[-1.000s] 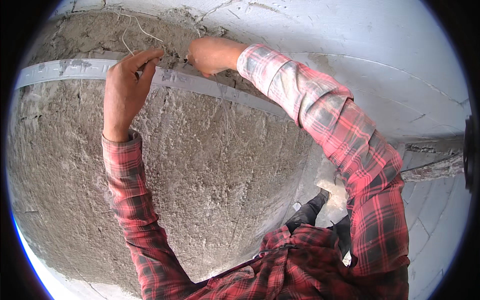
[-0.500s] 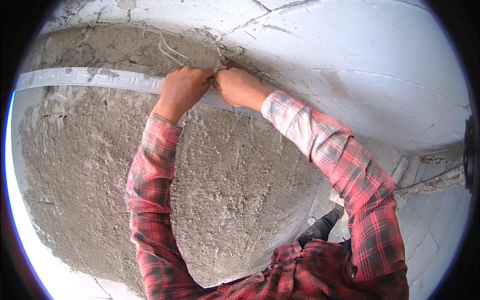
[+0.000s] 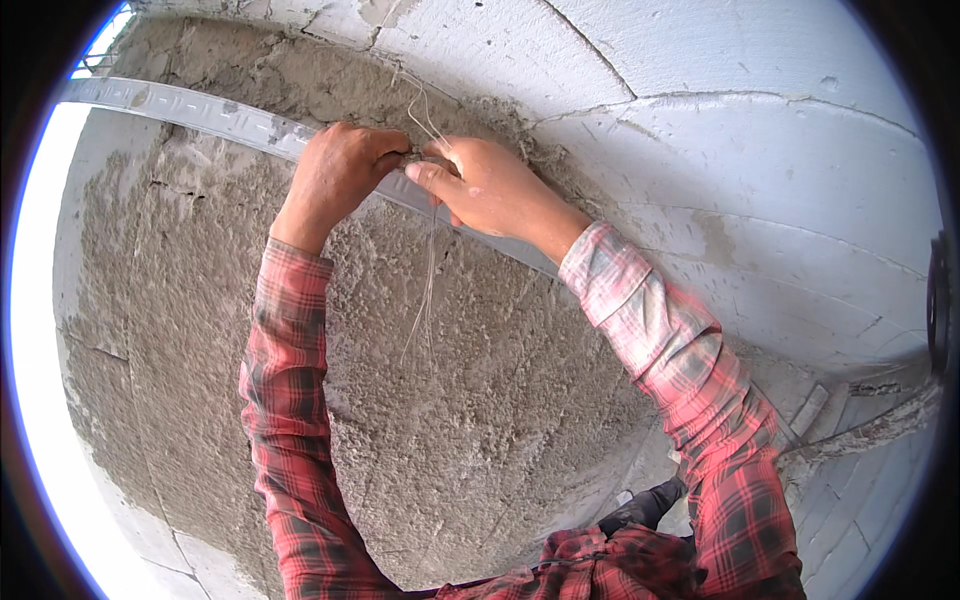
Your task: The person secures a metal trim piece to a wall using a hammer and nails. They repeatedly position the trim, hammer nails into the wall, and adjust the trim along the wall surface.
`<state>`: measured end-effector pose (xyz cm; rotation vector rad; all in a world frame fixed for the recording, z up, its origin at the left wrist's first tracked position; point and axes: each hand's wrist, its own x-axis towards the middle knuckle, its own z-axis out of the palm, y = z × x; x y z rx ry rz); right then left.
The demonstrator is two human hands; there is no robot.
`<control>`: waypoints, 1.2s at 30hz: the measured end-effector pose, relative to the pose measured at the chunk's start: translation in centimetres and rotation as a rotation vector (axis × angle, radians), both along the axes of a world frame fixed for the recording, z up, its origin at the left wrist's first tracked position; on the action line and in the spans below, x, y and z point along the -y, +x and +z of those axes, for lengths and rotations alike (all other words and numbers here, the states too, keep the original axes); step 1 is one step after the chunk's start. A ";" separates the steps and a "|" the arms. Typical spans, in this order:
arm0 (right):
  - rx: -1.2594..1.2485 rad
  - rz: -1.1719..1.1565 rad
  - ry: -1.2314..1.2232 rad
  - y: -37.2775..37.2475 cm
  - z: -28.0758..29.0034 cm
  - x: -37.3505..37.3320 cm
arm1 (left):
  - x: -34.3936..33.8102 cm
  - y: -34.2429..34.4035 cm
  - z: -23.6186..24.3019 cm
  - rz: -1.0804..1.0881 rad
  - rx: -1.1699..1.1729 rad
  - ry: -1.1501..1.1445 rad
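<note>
A thin pale string point(image 3: 428, 290) hangs in loose strands below my hands, and more of it loops up against the wall above them. My right hand point(image 3: 495, 190) is closed on the string, its thumb pressed toward the curled fingers. Just beside it, my left hand point(image 3: 340, 180) is closed in a pinch at the upper edge of a long metal strip point(image 3: 210, 112); what its fingertips hold is hidden. The slotted, light-coloured strip runs across the wall behind both hands, sloping down toward the right.
Rough grey plaster point(image 3: 230, 340) covers the wall below the strip, with another rough band above it. Pale block surface point(image 3: 740, 170) adjoins at the upper right. A dirty pole point(image 3: 870, 435) lies at the right, and my dark trouser leg point(image 3: 645, 505) shows below.
My hands have drawn slightly apart, the right one turning so its thumb shows. String strands now hang below them. The view has shifted, and the strip appears more sloped.
</note>
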<state>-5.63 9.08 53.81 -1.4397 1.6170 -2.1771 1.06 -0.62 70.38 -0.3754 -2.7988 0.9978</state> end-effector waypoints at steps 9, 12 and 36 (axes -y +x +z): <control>0.488 0.381 -0.364 1.2 -2.2 -0.3 | 0.1 -0.3 -1.3 0.072 0.027 0.127; 0.521 0.319 -0.335 1.4 -1.8 0.2 | 0.1 -0.6 -0.5 0.095 0.059 0.115; 0.703 -0.230 0.690 32.2 -51.5 -15.6 | 7.3 0.9 0.5 0.011 -0.097 -0.218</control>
